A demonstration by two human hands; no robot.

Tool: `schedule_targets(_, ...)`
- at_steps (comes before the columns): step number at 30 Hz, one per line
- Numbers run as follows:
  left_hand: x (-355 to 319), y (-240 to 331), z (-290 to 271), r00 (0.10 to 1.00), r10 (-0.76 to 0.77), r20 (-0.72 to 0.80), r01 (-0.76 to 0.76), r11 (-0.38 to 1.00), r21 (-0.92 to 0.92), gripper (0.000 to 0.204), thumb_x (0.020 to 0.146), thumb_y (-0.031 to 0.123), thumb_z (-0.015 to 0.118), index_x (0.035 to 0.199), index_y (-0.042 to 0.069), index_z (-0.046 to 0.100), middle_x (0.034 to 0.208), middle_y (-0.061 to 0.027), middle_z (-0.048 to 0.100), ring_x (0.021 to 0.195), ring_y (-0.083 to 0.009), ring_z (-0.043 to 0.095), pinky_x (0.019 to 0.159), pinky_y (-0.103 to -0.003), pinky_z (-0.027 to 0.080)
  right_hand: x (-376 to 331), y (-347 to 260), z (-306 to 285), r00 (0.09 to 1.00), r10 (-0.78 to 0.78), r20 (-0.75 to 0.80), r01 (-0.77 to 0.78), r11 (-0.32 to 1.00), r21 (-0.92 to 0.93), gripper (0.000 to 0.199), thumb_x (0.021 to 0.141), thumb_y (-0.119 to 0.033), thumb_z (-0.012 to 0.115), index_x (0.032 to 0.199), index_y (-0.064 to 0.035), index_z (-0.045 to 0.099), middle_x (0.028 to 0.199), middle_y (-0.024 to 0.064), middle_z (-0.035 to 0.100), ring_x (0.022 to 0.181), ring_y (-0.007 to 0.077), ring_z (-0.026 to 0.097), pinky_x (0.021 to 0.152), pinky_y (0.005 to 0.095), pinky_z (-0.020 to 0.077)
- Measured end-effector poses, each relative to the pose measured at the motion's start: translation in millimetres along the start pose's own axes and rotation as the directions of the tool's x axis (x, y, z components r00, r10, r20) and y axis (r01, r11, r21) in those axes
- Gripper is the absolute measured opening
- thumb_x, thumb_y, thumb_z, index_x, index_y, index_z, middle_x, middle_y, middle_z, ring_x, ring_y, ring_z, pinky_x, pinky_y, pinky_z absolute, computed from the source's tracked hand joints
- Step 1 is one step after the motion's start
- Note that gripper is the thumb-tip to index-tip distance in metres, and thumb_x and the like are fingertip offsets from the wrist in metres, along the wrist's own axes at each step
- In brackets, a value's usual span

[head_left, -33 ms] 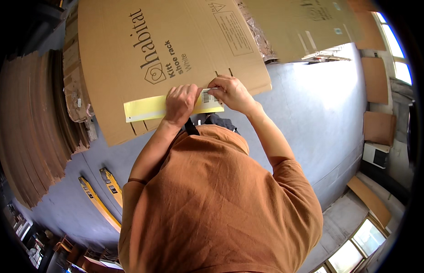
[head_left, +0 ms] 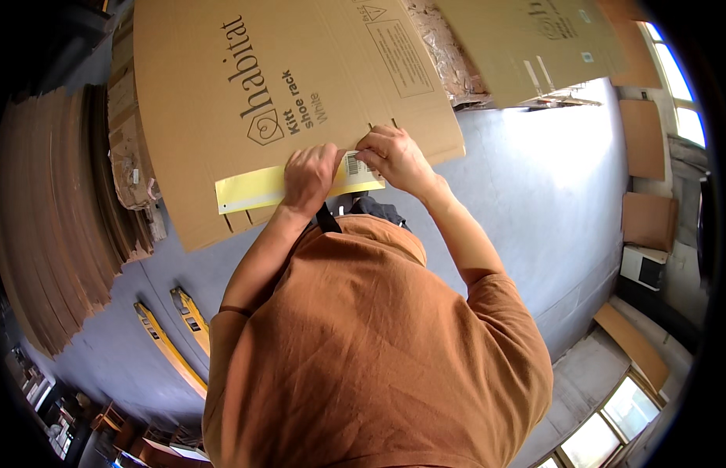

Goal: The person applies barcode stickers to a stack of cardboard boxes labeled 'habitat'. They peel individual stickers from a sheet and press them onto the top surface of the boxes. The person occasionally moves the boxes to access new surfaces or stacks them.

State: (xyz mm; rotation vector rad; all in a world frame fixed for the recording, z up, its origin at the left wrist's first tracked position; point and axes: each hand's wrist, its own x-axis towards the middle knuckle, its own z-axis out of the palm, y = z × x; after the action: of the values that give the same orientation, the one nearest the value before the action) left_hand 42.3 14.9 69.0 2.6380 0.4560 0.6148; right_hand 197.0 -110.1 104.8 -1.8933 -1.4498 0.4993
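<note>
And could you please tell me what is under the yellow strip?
The carton shows along the strip's upper edge and below its left part, where two dark slots are visible. Whatever lies directly beneath the strip is covered and cannot be seen.

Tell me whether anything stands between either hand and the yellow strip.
Nothing visible does: the left hand and the right hand are both directly on the yellow strip. The printed cardboard shows behind it, not in between.
</note>
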Motion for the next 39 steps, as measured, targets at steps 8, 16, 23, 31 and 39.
schedule_targets(8, 19.8, -19.7, 43.5, 0.924, -0.294, 0.246, 0.301, 0.954, 0.007, 0.027, 0.098, 0.027, 0.05, 0.082, 0.005, 0.053, 0.073, -0.017, 0.064, 0.068, -0.0355, 0.064, 0.059, -0.046, 0.049, 43.7, 44.2, -24.5, 0.991, 0.013, -0.136, 0.024, 0.962, 0.27, 0.008, 0.087, -0.017, 0.067, 0.089, -0.0094, 0.068, 0.081, 0.0002, 0.063, 0.077, 0.0139, 0.059, 0.07, 0.0298, 0.044)
schedule_targets(16, 50.9, -29.1, 97.4, 0.943, -0.074, 0.324, 0.13, 0.98, -0.154, 0.033, 0.098, 0.029, 0.049, 0.126, 0.011, 0.046, 0.09, -0.0176, 0.065, 0.076, -0.0353, 0.065, 0.064, -0.046, 0.052, 141.1, 152.2, -42.3, 0.835, 0.369, 0.407, -0.463, 0.871, 0.161, 0.011, 0.092, -0.017, 0.061, 0.095, -0.0072, 0.067, 0.072, -0.0015, 0.06, 0.063, 0.0066, 0.049, 0.055, 0.0243, 0.0401)
schedule_targets(23, 83.7, -30.6, 116.3, 0.812, -0.245, 0.53, 0.23, 0.969, 0.095, 0.053, 0.101, 0.038, 0.04, 0.15, 0.026, 0.025, 0.094, -0.0158, 0.065, 0.073, -0.0337, 0.067, 0.063, -0.045, 0.055, 163.8, 191.7, -14.3, 0.824, 0.33, 0.46, -0.414, 0.906, 0.092, 0.013, 0.091, -0.019, 0.062, 0.092, -0.0078, 0.068, 0.072, -0.0004, 0.062, 0.062, 0.0084, 0.052, 0.056, 0.026, 0.0428)
schedule_targets(31, 95.0, -26.5, 123.0, 0.754, -0.31, 0.578, 0.189, 0.947, 0.261, 0.051, 0.101, 0.041, 0.039, 0.149, 0.029, 0.028, 0.088, -0.0113, 0.068, 0.073, -0.0297, 0.068, 0.061, -0.042, 0.055, 160.2, 186.7, -6.6, 0.86, 0.397, 0.32, -0.412, 0.911, -0.023, 0.014, 0.087, -0.023, 0.065, 0.086, -0.0088, 0.068, 0.074, 0.0023, 0.066, 0.063, 0.0146, 0.062, 0.06, 0.031, 0.0497)
schedule_targets(39, 81.2, -26.4, 114.4, 0.838, -0.23, 0.496, 0.227, 0.972, 0.067, 0.046, 0.098, 0.033, 0.049, 0.142, 0.021, 0.041, 0.091, -0.0189, 0.067, 0.077, -0.0376, 0.065, 0.067, -0.047, 0.053, 151.3, 151.1, -9.1, 0.91, 0.369, -0.192, -0.411, 0.863, -0.292, 0.063, 0.077, -0.017, 0.075, 0.13, -0.0015, 0.045, 0.084, 0.0115, 0.069, 0.076, 0.023, 0.067, 0.071, 0.0363, 0.0518)
